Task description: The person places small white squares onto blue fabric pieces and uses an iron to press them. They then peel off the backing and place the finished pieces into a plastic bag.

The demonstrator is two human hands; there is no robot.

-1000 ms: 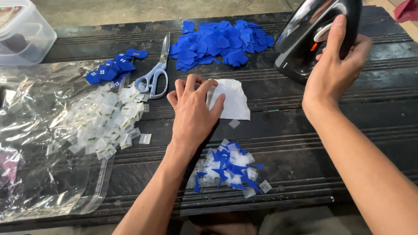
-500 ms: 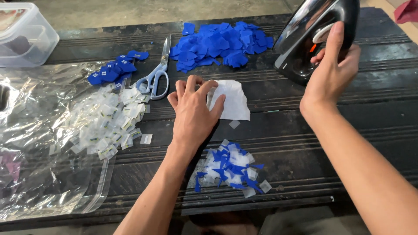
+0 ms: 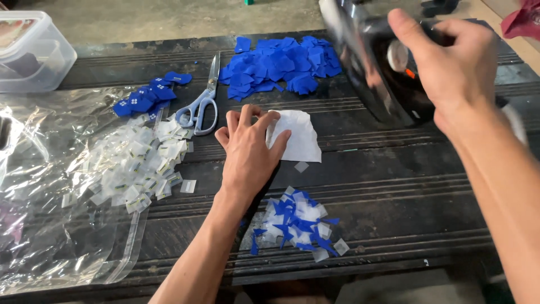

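Lying flat on the dark table [image 3: 394, 186], the white cloth piece [image 3: 298, 138] sits under the spread fingertips [image 3: 279, 139] of the left hand [image 3: 247, 152], which presses its left edge; the right hand [image 3: 458, 65] is closed around a black iron [image 3: 371, 67] raised just beyond it, scissors [image 3: 203, 101] to the left
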